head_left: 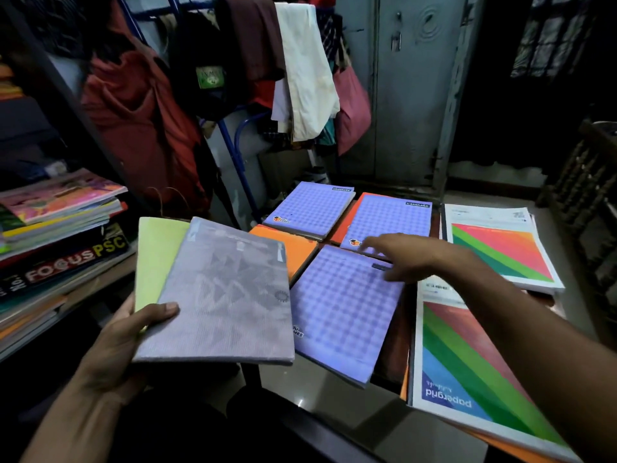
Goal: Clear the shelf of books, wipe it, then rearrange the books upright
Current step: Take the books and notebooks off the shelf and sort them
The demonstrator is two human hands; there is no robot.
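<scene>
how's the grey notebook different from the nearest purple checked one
The grey notebook is gripped in the left hand, off the surface; the purple notebook lies flat with the right hand over its far edge. Grey has a faded triangle pattern, purple a check grid. Both are thin softcovers.

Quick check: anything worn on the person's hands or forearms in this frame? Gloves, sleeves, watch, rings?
Nothing worn shows. The left hand and right hand are bare, without gloves. Both forearms are uncovered to the frame edge, with no sleeve, watch or band visible. No rings show on the fingers in view, though the right hand is somewhat blurred.
</scene>
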